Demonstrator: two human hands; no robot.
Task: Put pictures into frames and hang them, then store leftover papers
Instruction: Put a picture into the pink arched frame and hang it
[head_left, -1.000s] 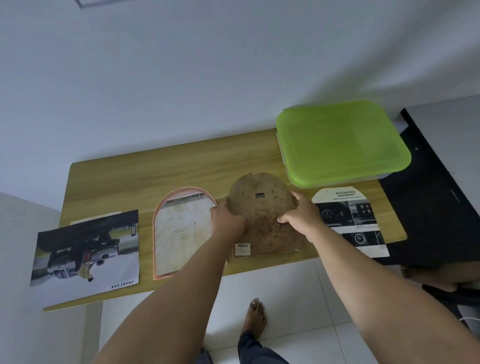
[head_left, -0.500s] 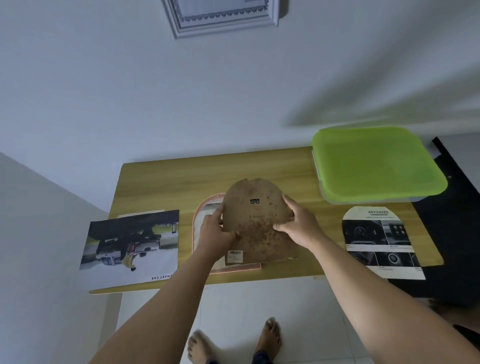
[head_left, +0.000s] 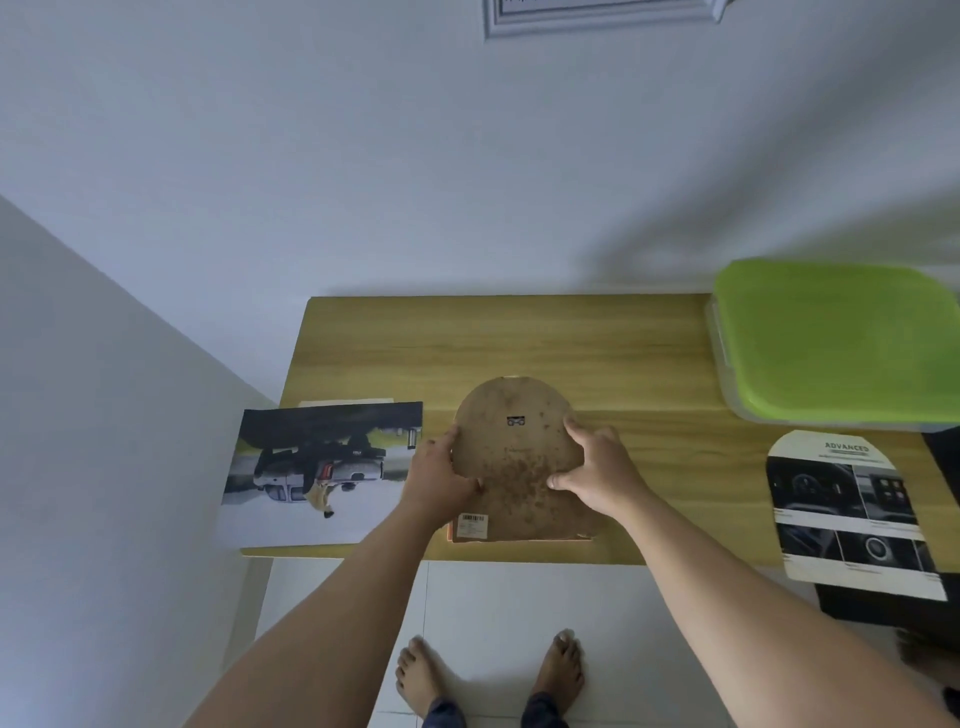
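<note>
You've got both hands on the arched backing board (head_left: 511, 457), brown face up, its rounded top pointing away from you toward the wall (head_left: 467, 156) and its straight bottom edge lying close to the desk's near edge. Its long axis runs front to back across the desk (head_left: 519, 338). Your left hand (head_left: 440, 480) grips the board's left edge, fingers curled over it and thumb on top; your right hand (head_left: 597, 467) clamps the right edge, fingers spread on the brown face. A small metal hanger (head_left: 515, 421) sits near the rounded top, and a barcode sticker (head_left: 471, 525) marks the near-left corner. An orange frame edge (head_left: 451, 532) peeks out beneath the board at that corner.

Left of you, the car photo (head_left: 322, 473) lies flat, overhanging the desk's left and near edges, just beside your left hand. To the right, the arch-cut brochure page (head_left: 852, 514) hangs over the near edge, well apart from the board. The green-lidded box (head_left: 836, 338) fills the far-right corner. Bare wood lies open behind the board, up to the wall. A framed picture (head_left: 597, 15) hangs at the top of the view.
</note>
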